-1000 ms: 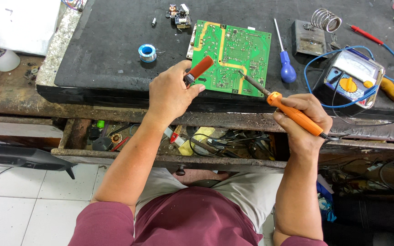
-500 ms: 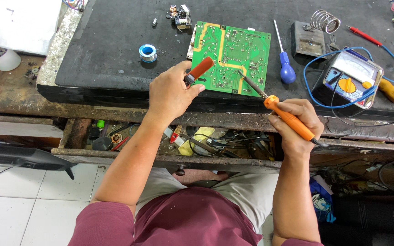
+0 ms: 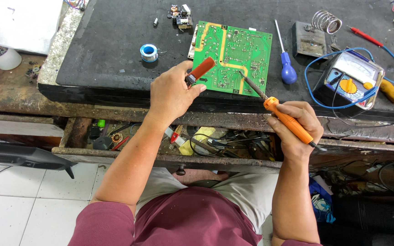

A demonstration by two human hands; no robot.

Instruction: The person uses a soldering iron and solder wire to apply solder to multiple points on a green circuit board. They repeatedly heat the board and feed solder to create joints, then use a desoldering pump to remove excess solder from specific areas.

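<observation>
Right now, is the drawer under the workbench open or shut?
Open. The drawer is pulled out below the bench edge, and the loose tools and wires inside it show between the person's arms.

Circuit board (image 3: pixel 231 57) lies flat on the surface (image 3: pixel 115 41), near its front edge. Solder spool (image 3: pixel 149 52) lies to its left; a screwdriver (image 3: pixel 286 64) lies to its right, with the multimeter (image 3: pixel 349 82) farther right. A coil stand (image 3: pixel 313 36) sits behind the screwdriver. A small component cluster (image 3: pixel 180 11) lies behind the board. Below the front edge, an open drawer (image 3: pixel 115 152) holds loose tools.
</observation>
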